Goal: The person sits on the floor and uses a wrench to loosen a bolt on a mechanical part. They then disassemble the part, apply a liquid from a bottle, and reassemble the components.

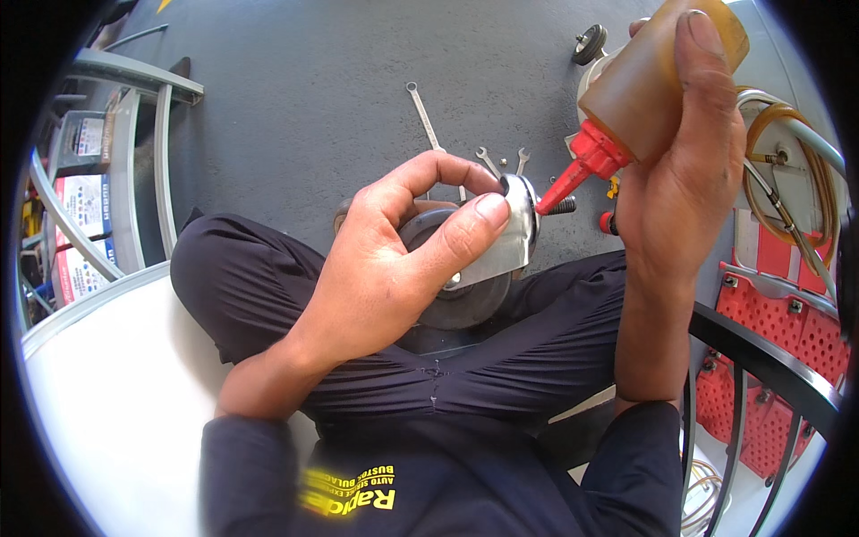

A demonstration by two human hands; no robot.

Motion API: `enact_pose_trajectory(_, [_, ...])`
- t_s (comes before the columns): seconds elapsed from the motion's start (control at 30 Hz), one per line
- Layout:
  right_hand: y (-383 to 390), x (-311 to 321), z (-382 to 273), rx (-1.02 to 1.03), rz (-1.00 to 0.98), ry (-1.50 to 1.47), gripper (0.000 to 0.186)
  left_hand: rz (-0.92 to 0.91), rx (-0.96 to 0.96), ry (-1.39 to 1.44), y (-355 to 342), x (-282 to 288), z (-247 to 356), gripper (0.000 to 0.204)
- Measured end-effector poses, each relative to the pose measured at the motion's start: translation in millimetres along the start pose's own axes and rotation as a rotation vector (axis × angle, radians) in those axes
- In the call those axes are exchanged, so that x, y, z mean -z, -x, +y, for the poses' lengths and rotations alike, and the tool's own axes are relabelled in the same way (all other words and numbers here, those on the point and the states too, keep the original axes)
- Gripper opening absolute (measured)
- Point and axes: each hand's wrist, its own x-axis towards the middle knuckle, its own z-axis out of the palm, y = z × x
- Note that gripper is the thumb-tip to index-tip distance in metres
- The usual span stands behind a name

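My left hand [380, 259] is closed around a caster wheel [461, 309], thumb and forefinger pressing on its shiny metal fork [503, 253]. The caster is tipped on its side above my lap, so its threaded stem [562, 206] points right. In my right hand [684, 179] is an amber squeeze bottle [640, 94], tilted nozzle-down. Its red nozzle [570, 174] reaches the swivel plate at the base of the stem; whether liquid is coming out cannot be made out. Part of the wheel is hidden behind my left hand.
Beyond my hands, a long wrench [423, 116] and smaller wrenches [489, 162] lie on the grey floor. Another caster [589, 43] sits far right. A black metal rail [761, 358], red perforated panels [778, 336] and a coiled hose [828, 197] stand right. A metal rack [164, 161] is left.
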Motion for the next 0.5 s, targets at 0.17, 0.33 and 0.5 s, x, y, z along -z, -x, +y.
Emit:
enact_pose_trajectory(0.17, [-2.6, 2.6, 5.0, 0.018, -0.019, -0.016, 0.043, 0.009, 0.015, 0.03, -1.3, -1.1, -1.7, 0.035])
enact_pose_trajectory(0.33, [-6.1, 7.5, 6.5, 0.028, -0.067, -0.013, 0.044, 0.011, 0.004, 0.034, -2.5, -2.3, -1.0, 0.035])
enact_pose_trajectory(0.5, [-5.9, 4.5, 1.8, -0.017, -0.021, 0.058, 0.044, -0.008, -0.015, 0.013, -3.9, 0.3, 1.9, 0.036])
